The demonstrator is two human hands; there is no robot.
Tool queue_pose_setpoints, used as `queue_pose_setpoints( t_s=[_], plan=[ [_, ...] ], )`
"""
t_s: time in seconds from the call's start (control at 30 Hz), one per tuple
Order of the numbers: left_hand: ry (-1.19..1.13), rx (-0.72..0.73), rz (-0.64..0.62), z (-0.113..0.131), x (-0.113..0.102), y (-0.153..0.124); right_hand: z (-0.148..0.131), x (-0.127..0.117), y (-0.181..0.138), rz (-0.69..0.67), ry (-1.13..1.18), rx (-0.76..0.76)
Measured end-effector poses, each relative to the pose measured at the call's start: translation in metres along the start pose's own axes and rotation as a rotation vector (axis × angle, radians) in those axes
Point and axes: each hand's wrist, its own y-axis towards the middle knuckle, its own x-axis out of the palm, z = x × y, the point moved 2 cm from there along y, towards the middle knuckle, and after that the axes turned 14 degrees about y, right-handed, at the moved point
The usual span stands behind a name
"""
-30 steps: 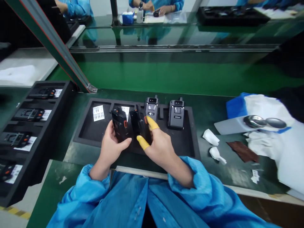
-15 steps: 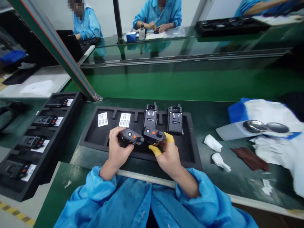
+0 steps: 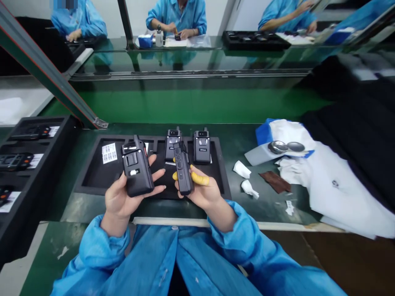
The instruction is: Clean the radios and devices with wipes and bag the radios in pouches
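Note:
In the head view my left hand [image 3: 119, 199] holds a black handheld radio [image 3: 140, 179] with a stubby antenna, its broad face turned up to me. The thumb lies along its left edge and the fingers reach out behind it. My right hand [image 3: 205, 191] grips a second radio [image 3: 183, 170] edge-on, the side buttons facing me; yellow covers sit on some fingertips. Both are held over a black foam tray [image 3: 89, 174]. Two more radios, one partly hidden [image 3: 171, 144] and one in full view [image 3: 202, 149], rest in the tray's far right slots. A label sheet [image 3: 109, 153] lies at its left.
Another foam tray [image 3: 17, 181] with several devices stands at left. Right of my tray are crumpled white wipes [image 3: 241, 169], a brown cloth [image 3: 275, 181], a clear bottle [image 3: 259, 153] and a blue box [image 3: 263, 131]. A slanted metal post [image 3: 70, 94] rises at left. Co-workers sit across the bench.
Both radios have been turned from top-end view: the left one now shows its broad face, the right one its buttoned side. My hands have moved apart. The camera view has shifted right.

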Motion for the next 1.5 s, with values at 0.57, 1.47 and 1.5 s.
queue_pose_setpoints(
  t_s=[0.57, 1.47, 1.5],
  plan=[
    [0.341, 0.084, 0.100, -0.005, -0.001, 0.003, 0.011, -0.002, 0.008, -0.050, 0.358, 0.023],
    [0.465, -0.123, 0.417, 0.055, -0.103, 0.084, 0.006, 0.079, 0.133, 0.225, -0.490, -0.004],
    [0.531, -0.129, 0.445, 0.053, -0.106, 0.090, 0.009, 0.080, 0.138, 0.237, -0.534, -0.026]
  ],
)
